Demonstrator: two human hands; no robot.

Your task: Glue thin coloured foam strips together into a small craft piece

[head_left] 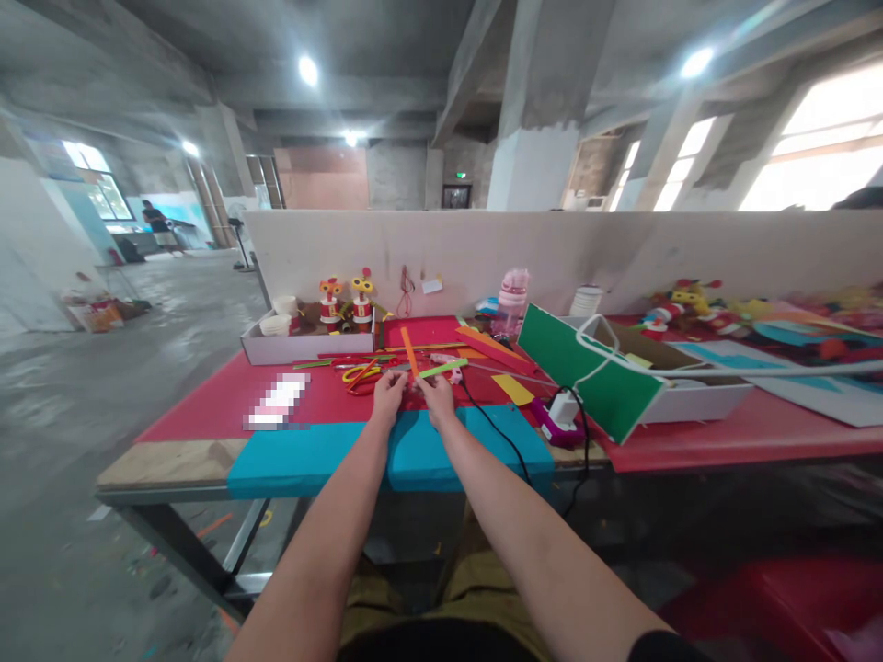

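Observation:
An orange strip and a light green strip meet at an angle by the fingertips of my right hand, which is closed on them. Close beside it, to the left, my left hand is closed in a pinch; whatever its fingers hold is too small to make out. Both hands are over the blue sheet's far edge on the red-covered table. Yellow-handled scissors lie just left of my left hand. A small pinkish tool with a black cord, partly hidden, lies behind the green strip.
A white box with two toy figures stands at the back left. To the right are a yellow card, a purple power strip with a white plug, and a green panel. A pink bottle stands behind.

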